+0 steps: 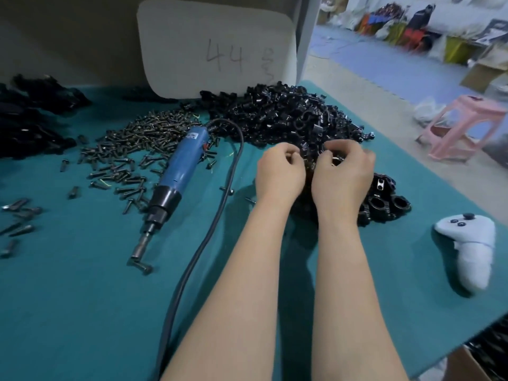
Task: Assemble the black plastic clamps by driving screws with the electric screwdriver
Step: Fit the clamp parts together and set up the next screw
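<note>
A big heap of black plastic clamp parts [286,116] lies at the back right of the teal table [82,312]. My left hand [279,174] and my right hand [343,174] are side by side at the heap's near edge, fingers curled, pinching small black clamp pieces [309,158] between them. The exact grip is partly hidden by the fingers. The blue electric screwdriver [180,171] lies untouched to the left of my hands, its bit [138,251] pointing toward me. A spread of dark screws [132,149] lies left of it.
The screwdriver's grey cable [209,237] loops past my left forearm. Assembled clamps [384,204] lie right of my right wrist. A white controller [470,251] rests at the right edge. A white board marked 44 [217,48] stands behind. More black parts [35,119] lie at far left.
</note>
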